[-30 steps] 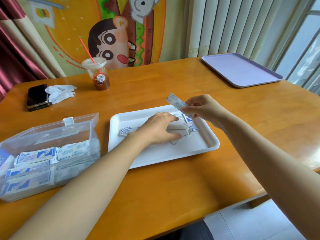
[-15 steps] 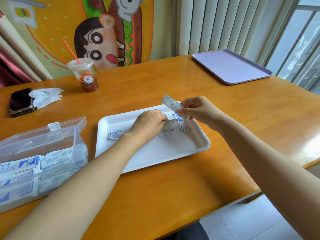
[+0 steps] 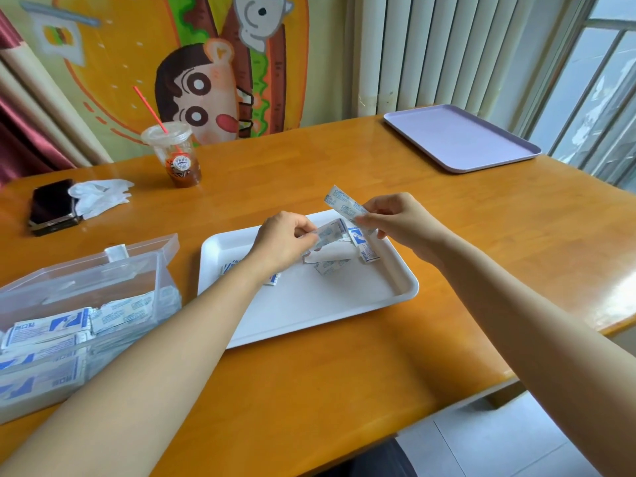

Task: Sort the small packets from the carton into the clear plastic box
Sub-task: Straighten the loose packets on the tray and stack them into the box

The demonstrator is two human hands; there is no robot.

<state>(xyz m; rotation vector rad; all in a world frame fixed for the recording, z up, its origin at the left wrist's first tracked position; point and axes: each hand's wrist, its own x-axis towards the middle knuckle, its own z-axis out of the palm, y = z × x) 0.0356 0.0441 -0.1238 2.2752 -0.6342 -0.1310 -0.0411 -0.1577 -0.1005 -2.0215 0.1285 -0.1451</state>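
The clear plastic box [image 3: 103, 270] at the tabletop's left edge already holds stacked packets [image 3: 51, 328], so one dropped in loosely may slide off the stack or catch on the wall. The left forearm lies over loose packets [image 3: 229, 266] near the left edge of the white tray [image 3: 309, 315] and could sweep them out. Each hand holds its packet by one end, and I judge a light pinch could let it slip. The left hand [image 3: 282, 242] pinches a low packet [image 3: 328, 234] between thumb and curled fingers over the tray's far half. The right hand [image 3: 402, 222], just beside it, pinches a raised packet [image 3: 344, 204], tilted above the tray's far edge.
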